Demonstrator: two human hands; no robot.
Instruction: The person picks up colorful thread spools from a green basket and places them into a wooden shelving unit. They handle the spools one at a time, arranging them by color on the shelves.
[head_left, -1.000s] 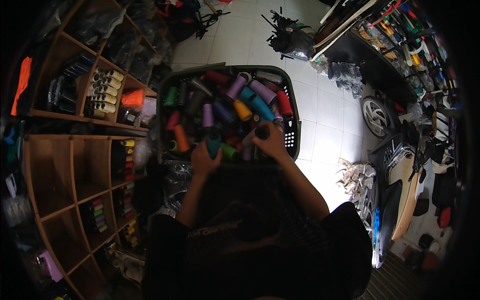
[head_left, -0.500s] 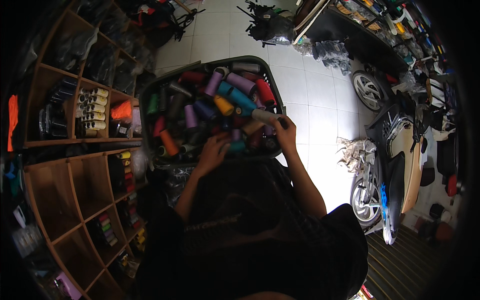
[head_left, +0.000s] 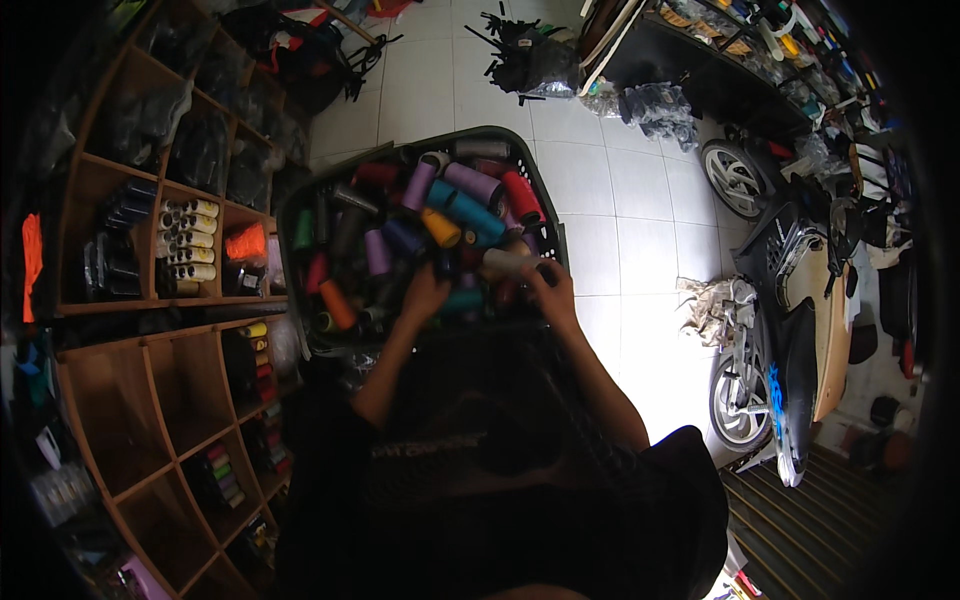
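Note:
A dark plastic basket [head_left: 300,200] full of several coloured thread cones stands on the floor in front of me. My left hand [head_left: 425,293] reaches into its near side among a teal cone [head_left: 462,300] and dark cones, fingers spread on them. My right hand [head_left: 548,285] is at the basket's near right corner, its fingers closed around a pale cone [head_left: 508,262] lying on the pile. A purple cone [head_left: 470,182], a red cone [head_left: 522,196] and an orange cone [head_left: 337,304] lie farther in.
A wooden cubby shelf [head_left: 150,330] with thread cones rises on my left. A motorbike [head_left: 770,370] stands at the right, with a crumpled cloth [head_left: 715,305] on the white tile floor [head_left: 620,250]. Dark bags [head_left: 530,55] lie beyond the basket.
My view has shifted so the basket sits higher and nearer. My right hand has moved to the basket's right corner and closed on the pale cone; the left hand stays among the cones.

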